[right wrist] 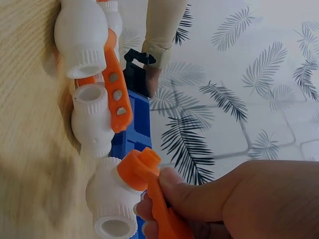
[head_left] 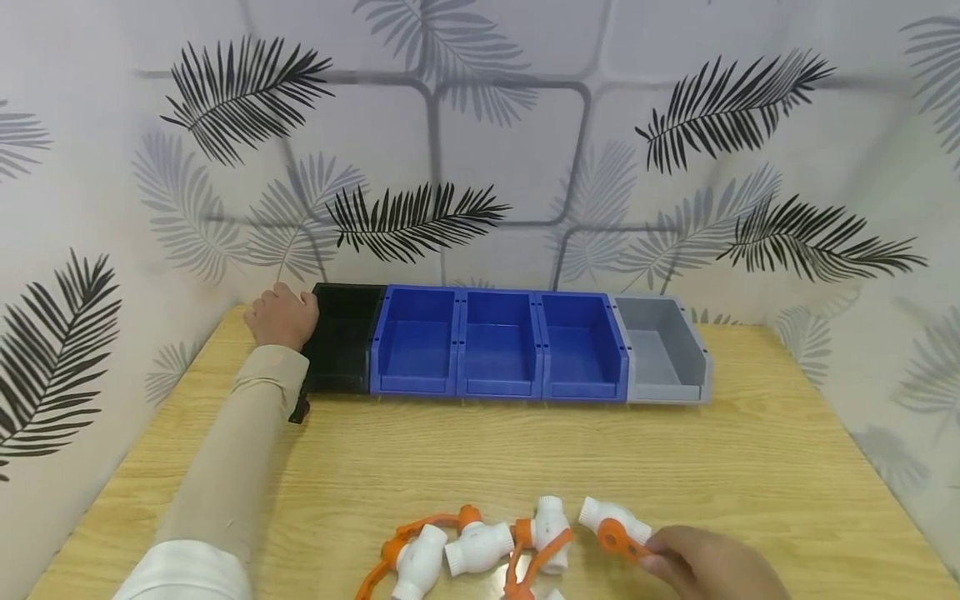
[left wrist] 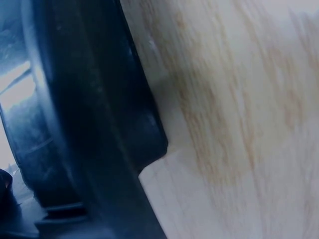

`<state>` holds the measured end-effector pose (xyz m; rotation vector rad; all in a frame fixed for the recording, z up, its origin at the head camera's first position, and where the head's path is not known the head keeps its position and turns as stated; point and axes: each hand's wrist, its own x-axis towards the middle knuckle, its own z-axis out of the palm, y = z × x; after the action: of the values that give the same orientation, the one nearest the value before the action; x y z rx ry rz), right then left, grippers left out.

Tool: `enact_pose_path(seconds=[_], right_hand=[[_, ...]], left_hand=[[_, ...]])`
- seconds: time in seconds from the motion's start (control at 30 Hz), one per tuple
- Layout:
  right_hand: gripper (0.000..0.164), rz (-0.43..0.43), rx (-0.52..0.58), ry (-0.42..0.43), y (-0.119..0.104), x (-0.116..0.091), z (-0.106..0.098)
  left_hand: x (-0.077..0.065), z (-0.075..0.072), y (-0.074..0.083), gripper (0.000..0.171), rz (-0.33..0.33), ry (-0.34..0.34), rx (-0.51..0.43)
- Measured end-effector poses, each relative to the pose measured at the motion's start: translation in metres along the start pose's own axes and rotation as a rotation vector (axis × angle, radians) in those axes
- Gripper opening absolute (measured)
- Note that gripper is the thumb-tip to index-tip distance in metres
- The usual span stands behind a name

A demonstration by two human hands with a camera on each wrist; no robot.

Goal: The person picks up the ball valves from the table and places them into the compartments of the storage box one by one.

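Observation:
In the head view, my left hand [head_left: 281, 317] is at the far left with its fingers curled at the left rim of the black bin [head_left: 339, 367]. The left wrist view shows a dark plastic edge [left wrist: 99, 109] close up, with the fingers out of sight. Low at the right, my right hand [head_left: 712, 562] pinches the orange handle [head_left: 617, 538] of a white plastic ball valve [head_left: 606, 512]. In the right wrist view, thumb and fingers close round that handle, the valve's white body [right wrist: 107, 189] beyond the fingertips.
Several more white ball valves [head_left: 480, 548] with orange handles lie left of the right hand. Three blue bins [head_left: 498, 388] and a grey bin [head_left: 667, 394] continue the row from the black one, across the back of the wooden table [head_left: 465, 450], before a leaf-patterned wall.

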<state>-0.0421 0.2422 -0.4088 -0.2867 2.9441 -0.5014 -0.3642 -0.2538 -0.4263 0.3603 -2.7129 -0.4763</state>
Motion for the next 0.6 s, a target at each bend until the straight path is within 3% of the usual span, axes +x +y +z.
enact_pose_path(seconds=[0.2, 0.43, 0.6], right_hand=[[0.019, 0.047, -0.018, 0.061, 0.0, 0.001, -0.01], [0.011, -0.037, -0.039, 0.239, 0.006, 0.001, -0.017], [0.009, -0.07, -0.054, 0.29, 0.013, 0.004, -0.021]], left_hand=[[-0.001, -0.001, 0.001, 0.046, -0.006, -0.006, -0.006], [0.001, 0.0, 0.001, 0.045, -0.006, 0.003, -0.01], [0.004, 0.003, -0.001, 0.046, -0.008, -0.003, -0.011]])
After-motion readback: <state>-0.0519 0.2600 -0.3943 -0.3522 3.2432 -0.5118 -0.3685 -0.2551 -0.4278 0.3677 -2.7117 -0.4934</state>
